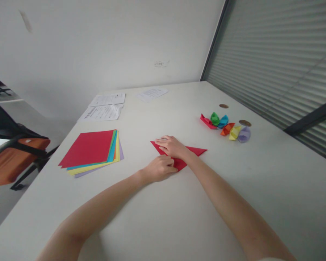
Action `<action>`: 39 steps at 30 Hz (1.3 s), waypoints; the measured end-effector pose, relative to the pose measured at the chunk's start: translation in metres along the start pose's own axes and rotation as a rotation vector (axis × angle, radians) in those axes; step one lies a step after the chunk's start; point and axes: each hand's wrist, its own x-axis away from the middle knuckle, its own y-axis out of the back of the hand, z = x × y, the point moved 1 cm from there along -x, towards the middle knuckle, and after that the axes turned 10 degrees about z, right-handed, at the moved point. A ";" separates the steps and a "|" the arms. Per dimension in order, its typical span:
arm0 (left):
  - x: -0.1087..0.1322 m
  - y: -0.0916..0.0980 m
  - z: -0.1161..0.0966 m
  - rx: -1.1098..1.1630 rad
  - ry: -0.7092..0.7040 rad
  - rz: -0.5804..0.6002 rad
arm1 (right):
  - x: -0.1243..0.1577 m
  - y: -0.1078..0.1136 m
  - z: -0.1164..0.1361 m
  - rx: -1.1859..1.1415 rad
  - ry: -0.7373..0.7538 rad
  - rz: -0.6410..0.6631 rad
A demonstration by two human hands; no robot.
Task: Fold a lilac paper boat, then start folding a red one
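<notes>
A red sheet folded into a triangle (197,150) lies flat on the white table (179,210). My right hand (171,145) rests on its upper left part, fingers stretched flat and pressing down. My left hand (161,168) is at the triangle's lower point, fingers curled and pinching the paper's edge. Both forearms reach in from the near edge.
A stack of coloured paper squares (91,151), red on top, lies to the left. Several small folded paper boats (226,126) sit at the right. Printed white sheets (105,107) lie at the far side. An orange chair (11,159) stands left of the table.
</notes>
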 end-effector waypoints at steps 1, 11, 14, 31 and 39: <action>0.000 0.000 0.000 0.003 0.001 0.002 | 0.000 0.000 0.000 0.002 -0.003 0.000; -0.001 0.002 -0.003 0.051 0.060 0.052 | 0.001 0.001 0.002 -0.002 -0.013 -0.007; 0.000 0.000 -0.002 0.032 0.062 0.036 | 0.001 0.001 0.002 -0.005 -0.014 -0.003; -0.001 0.001 -0.002 0.056 0.054 0.029 | 0.001 0.002 0.003 0.010 -0.016 0.006; -0.003 0.004 -0.002 0.233 0.144 0.077 | 0.002 0.001 0.003 0.002 -0.025 -0.001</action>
